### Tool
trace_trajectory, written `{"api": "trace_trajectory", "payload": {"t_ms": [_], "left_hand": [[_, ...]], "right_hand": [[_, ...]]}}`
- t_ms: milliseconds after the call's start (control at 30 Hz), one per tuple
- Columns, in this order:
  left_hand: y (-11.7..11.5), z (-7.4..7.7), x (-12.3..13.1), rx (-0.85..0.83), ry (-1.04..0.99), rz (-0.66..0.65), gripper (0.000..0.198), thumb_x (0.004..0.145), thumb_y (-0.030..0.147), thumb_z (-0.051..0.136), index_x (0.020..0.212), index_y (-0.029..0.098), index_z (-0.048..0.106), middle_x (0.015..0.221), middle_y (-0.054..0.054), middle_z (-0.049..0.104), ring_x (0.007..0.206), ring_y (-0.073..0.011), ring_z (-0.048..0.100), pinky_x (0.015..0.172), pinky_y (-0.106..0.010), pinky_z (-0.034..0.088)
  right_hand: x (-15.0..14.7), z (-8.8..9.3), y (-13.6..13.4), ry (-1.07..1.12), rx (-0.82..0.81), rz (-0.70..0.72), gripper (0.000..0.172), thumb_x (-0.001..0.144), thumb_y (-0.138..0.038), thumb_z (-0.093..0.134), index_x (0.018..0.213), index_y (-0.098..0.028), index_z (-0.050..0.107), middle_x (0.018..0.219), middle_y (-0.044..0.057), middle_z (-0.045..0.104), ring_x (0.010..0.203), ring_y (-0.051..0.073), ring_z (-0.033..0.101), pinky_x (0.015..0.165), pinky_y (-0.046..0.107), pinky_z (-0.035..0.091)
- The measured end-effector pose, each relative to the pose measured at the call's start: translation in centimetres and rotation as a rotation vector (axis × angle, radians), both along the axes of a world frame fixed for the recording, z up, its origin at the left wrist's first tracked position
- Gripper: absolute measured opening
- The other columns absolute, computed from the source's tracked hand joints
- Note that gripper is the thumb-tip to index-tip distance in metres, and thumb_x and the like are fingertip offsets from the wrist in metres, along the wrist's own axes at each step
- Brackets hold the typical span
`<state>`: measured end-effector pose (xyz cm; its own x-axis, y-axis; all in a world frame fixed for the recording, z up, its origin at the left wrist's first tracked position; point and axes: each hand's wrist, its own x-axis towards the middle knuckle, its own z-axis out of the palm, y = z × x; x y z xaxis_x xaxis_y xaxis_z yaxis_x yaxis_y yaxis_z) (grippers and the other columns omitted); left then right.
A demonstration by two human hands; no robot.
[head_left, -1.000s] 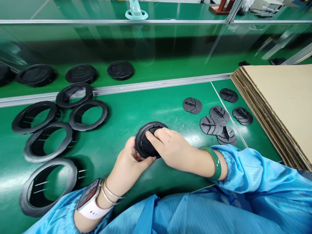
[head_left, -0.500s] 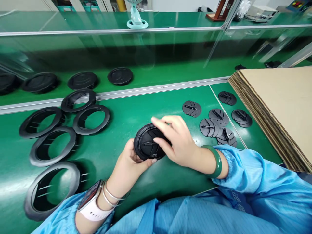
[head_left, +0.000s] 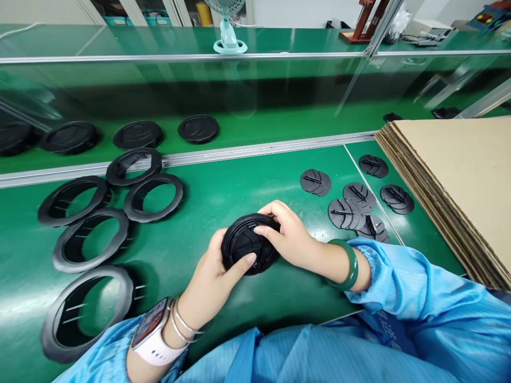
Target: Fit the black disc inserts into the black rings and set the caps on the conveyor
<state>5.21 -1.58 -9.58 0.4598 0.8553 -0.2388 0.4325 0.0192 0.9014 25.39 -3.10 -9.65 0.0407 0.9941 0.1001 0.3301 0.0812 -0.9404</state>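
The green workbench [head_left: 275, 181] spreads under everything. Right of my right hand [head_left: 291, 234] sit a cardboard stack [head_left: 451, 186] and flat slotted dark discs [head_left: 345, 214]; left of my left hand [head_left: 211, 279] lie black rings [head_left: 91, 264]. Both hands curl narrowly around a round black cap [head_left: 249, 244], held between my fingers, which hide part of it. Its dark inner detail is hard to make out.

Bright light from above throws white glare across the green tabletop [head_left: 279, 303] left of the left hand [head_left: 209, 279], and soft shadows lie beside a black ring [head_left: 50, 332]. The wide lens bends the frame edges, and nothing looks blurred.
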Motion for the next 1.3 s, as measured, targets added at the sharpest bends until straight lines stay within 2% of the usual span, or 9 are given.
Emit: {"api": "trace_trajectory", "payload": {"t_ms": [233,400,500,667,967,1067,1200,1233,1300], "left_hand": [[0.2,0.3,0.1,0.031,0.048,-0.023,0.044,0.092,0.048,0.06,0.125,0.023,0.047,0.12,-0.005,0.064,0.113,-0.0252,0.06,0.1,-0.04,0.047],[0.2,0.4,0.2,0.041,0.009,-0.029,0.04,0.091,0.045,0.06,0.123,0.023,0.05,0.117,-0.004,0.065,0.111,-0.0247,0.061,0.097,-0.038,0.048],[0.0,0.7,0.3,0.037,-0.013,-0.028,0.037,0.09,0.042,0.061,0.12,0.022,0.052,0.113,-0.004,0.067,0.108,-0.0249,0.063,0.094,-0.038,0.05],[-0.3,1.2,0.4,0.001,-0.076,-0.006,0.031,0.088,0.035,0.064,0.115,0.022,0.054,0.109,-0.004,0.069,0.102,-0.0241,0.065,0.089,-0.036,0.051],[-0.8,0.7,0.3,0.007,-0.102,0.005,0.029,0.088,0.032,0.063,0.114,0.022,0.055,0.108,-0.003,0.07,0.101,-0.0234,0.066,0.088,-0.036,0.051],[-0.5,1.8,0.2,0.046,-0.055,-0.026,0.035,0.089,0.038,0.062,0.12,0.022,0.055,0.109,-0.005,0.072,0.099,-0.0238,0.068,0.087,-0.036,0.053],[3.7,5.5,-1.5,0.359,0.205,0.016,0.042,0.096,0.042,0.05,0.133,0.022,0.05,0.121,-0.008,0.07,0.096,-0.0199,0.071,0.086,-0.032,0.056],[5.6,6.5,-2.3,0.514,0.368,0.071,0.041,0.098,0.04,0.047,0.135,0.022,0.05,0.126,-0.008,0.068,0.104,-0.0195,0.069,0.091,-0.03,0.055],[9.9,8.1,-4.2,0.591,0.507,0.16,0.044,0.096,0.029,0.049,0.137,0.015,0.051,0.139,-0.014,0.06,0.125,-0.0261,0.058,0.11,-0.039,0.043]], "right_hand": [[-0.3,-0.3,0.1,0.076,-0.046,-0.08,0.013,0.082,-0.022,0.067,0.088,-0.02,0.056,0.09,0.0,0.058,0.09,0.018,0.058,0.082,0.034,0.049],[0.7,0.4,0.1,0.235,-0.19,0.261,0.039,0.077,-0.029,0.079,0.11,-0.018,0.06,0.103,0.002,0.067,0.097,0.02,0.064,0.087,0.035,0.05],[1.1,0.6,0.3,0.236,-0.227,0.346,0.049,0.071,-0.031,0.087,0.112,-0.018,0.062,0.108,0.002,0.068,0.102,0.021,0.064,0.091,0.034,0.05],[1.1,0.7,0.4,0.178,-0.306,0.358,0.045,0.071,-0.032,0.086,0.108,-0.019,0.063,0.105,0.003,0.07,0.101,0.023,0.064,0.09,0.036,0.05],[0.4,0.4,0.0,0.126,-0.323,0.219,0.038,0.068,-0.035,0.085,0.096,-0.021,0.065,0.094,0.002,0.071,0.092,0.025,0.066,0.083,0.037,0.052],[0.9,-0.2,0.5,0.22,-0.314,0.258,0.045,0.062,-0.038,0.089,0.096,-0.019,0.067,0.095,0.004,0.072,0.094,0.026,0.066,0.085,0.038,0.051],[1.7,-0.8,1.4,0.543,-0.347,0.223,0.051,0.065,-0.037,0.09,0.107,-0.02,0.067,0.108,0.006,0.073,0.1,0.024,0.067,0.092,0.036,0.051],[1.8,-0.9,1.5,0.619,-0.362,0.202,0.051,0.066,-0.036,0.09,0.108,-0.02,0.067,0.108,0.006,0.073,0.099,0.023,0.067,0.092,0.034,0.051],[2.0,-0.9,1.8,0.726,-0.388,0.174,0.049,0.067,-0.036,0.09,0.107,-0.019,0.068,0.105,0.005,0.074,0.093,0.021,0.069,0.089,0.033,0.053]]}}
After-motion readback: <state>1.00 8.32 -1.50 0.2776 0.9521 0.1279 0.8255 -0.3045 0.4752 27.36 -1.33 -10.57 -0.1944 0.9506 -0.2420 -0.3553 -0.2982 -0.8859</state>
